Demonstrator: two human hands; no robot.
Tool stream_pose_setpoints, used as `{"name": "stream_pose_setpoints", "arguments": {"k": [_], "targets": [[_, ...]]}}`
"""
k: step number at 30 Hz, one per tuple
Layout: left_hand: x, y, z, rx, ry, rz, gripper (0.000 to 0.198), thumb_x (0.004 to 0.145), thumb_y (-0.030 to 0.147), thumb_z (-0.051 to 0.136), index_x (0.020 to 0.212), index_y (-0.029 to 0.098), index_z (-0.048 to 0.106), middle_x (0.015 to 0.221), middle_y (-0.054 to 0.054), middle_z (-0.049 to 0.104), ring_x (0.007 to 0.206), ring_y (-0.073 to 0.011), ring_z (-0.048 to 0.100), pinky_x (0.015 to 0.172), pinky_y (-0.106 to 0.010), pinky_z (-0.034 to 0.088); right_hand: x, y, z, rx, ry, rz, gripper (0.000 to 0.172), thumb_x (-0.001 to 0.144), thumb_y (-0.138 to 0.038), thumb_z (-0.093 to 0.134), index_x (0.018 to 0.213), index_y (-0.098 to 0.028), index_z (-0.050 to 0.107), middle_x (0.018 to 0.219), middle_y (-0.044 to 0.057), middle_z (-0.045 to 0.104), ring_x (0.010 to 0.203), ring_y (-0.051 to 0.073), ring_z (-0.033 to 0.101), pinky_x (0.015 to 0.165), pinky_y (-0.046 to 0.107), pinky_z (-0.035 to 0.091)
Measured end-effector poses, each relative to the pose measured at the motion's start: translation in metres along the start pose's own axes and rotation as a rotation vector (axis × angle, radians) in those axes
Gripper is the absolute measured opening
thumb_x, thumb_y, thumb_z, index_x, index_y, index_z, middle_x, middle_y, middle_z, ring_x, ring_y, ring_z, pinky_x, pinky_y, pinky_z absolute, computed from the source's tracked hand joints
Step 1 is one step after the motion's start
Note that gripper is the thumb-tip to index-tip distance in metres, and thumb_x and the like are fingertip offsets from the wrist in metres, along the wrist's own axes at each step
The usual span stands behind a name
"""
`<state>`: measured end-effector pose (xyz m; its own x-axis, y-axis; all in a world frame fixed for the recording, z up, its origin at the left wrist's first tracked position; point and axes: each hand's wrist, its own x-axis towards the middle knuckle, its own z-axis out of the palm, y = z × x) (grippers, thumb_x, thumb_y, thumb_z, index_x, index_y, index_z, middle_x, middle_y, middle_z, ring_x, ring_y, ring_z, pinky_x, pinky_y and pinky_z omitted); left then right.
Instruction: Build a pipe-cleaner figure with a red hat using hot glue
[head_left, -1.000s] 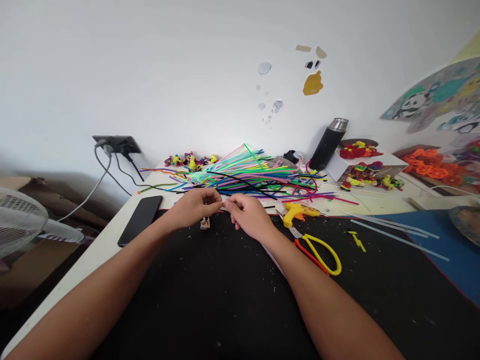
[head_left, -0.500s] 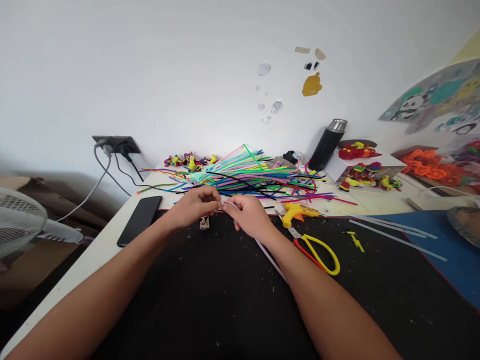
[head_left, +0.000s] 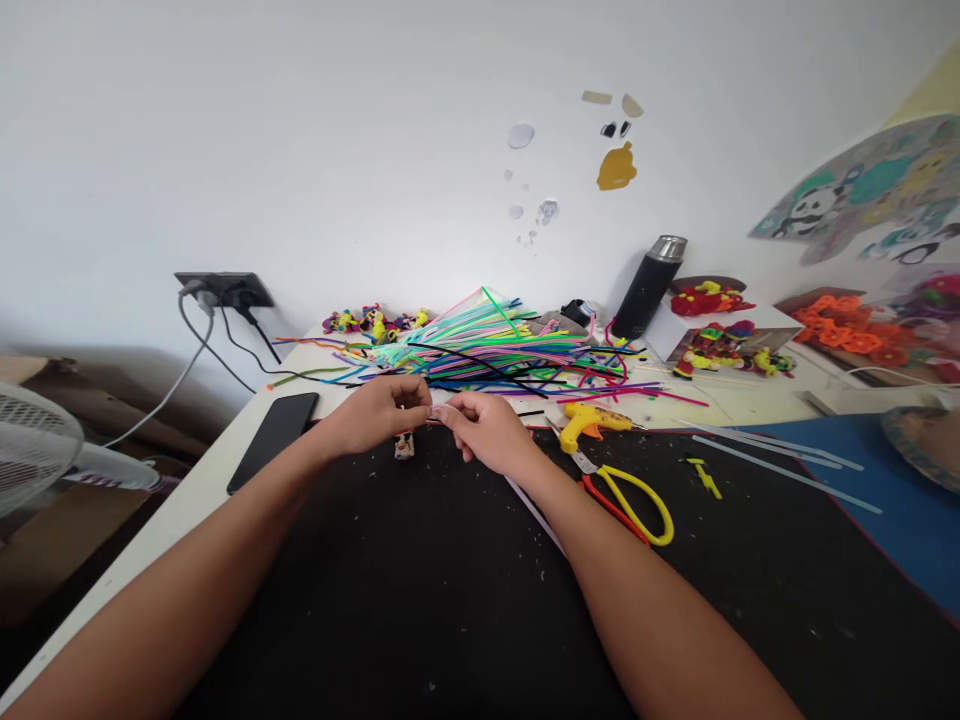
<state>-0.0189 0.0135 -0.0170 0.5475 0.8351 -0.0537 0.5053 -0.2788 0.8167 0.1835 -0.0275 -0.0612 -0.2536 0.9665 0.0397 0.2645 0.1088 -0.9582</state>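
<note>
Above the far part of the black mat (head_left: 420,590), my two hands meet fingertip to fingertip. My right hand (head_left: 487,430) is closed in a pinch on a pale lilac pipe cleaner (head_left: 536,515), whose long tail runs down beneath the right forearm. At the tip of that same pipe cleaner, my left hand (head_left: 382,415) pinches with thumb and forefinger; the end itself is mostly hidden by the fingers. Just below the left fingers lies a small brown and white block-like piece (head_left: 404,447), too small to make out clearly.
Behind the hands lies a heap of coloured pipe cleaners (head_left: 480,350). To the right are a yellow glue gun (head_left: 592,425), scissors (head_left: 634,500), a small yellow piece (head_left: 703,478) and clear glue sticks (head_left: 787,473). A phone (head_left: 274,440) lies left; a black flask (head_left: 649,287) stands behind.
The whole view has shifted slightly, so things sit a little further left. Both hands keep their pinch on the pipe cleaner, with only a slight shift of the fingers.
</note>
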Motion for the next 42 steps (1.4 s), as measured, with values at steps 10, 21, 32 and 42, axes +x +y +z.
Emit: {"name": "stream_pose_setpoints", "arguments": {"k": [10,21,32,42], "targets": [[-0.003,0.008,-0.003,0.031,-0.090,-0.058,0.028,0.082,0.047,0.067,0.082,0.019,0.065,0.068,0.003,0.064,0.061,-0.0149,0.060,0.057,-0.024,0.043,0.002,0.001,-0.001,0.047,0.022,0.011,0.018,0.098,-0.031,0.056,0.088,-0.019,0.066,0.056,-0.007,0.057,0.040,0.008,0.053,0.046,0.019,0.037],[-0.004,0.010,-0.004,0.099,-0.137,-0.062,0.029,0.086,0.049,0.063,0.084,0.020,0.063,0.066,0.004,0.065,0.061,-0.0148,0.061,0.058,-0.024,0.044,0.001,0.005,0.003,-0.054,-0.010,-0.018,0.023,0.098,-0.037,0.058,0.089,-0.019,0.069,0.050,-0.007,0.056,0.041,0.010,0.053,0.048,0.021,0.036],[-0.001,0.004,-0.003,-0.029,-0.065,-0.036,0.034,0.087,0.052,0.067,0.083,0.018,0.063,0.069,0.003,0.060,0.060,-0.0128,0.056,0.056,-0.023,0.041,0.000,0.001,0.004,0.065,-0.003,0.005,0.021,0.097,-0.039,0.059,0.088,-0.020,0.060,0.053,-0.007,0.055,0.038,0.009,0.051,0.044,0.019,0.037],[0.000,0.005,0.002,-0.191,-0.055,-0.078,0.044,0.078,0.061,0.077,0.087,0.019,0.065,0.072,0.001,0.064,0.062,-0.0136,0.059,0.057,-0.024,0.047,-0.001,-0.002,0.005,0.152,0.043,0.031,0.019,0.096,-0.039,0.061,0.088,-0.021,0.061,0.054,-0.008,0.056,0.039,0.009,0.052,0.043,0.019,0.037]]}}
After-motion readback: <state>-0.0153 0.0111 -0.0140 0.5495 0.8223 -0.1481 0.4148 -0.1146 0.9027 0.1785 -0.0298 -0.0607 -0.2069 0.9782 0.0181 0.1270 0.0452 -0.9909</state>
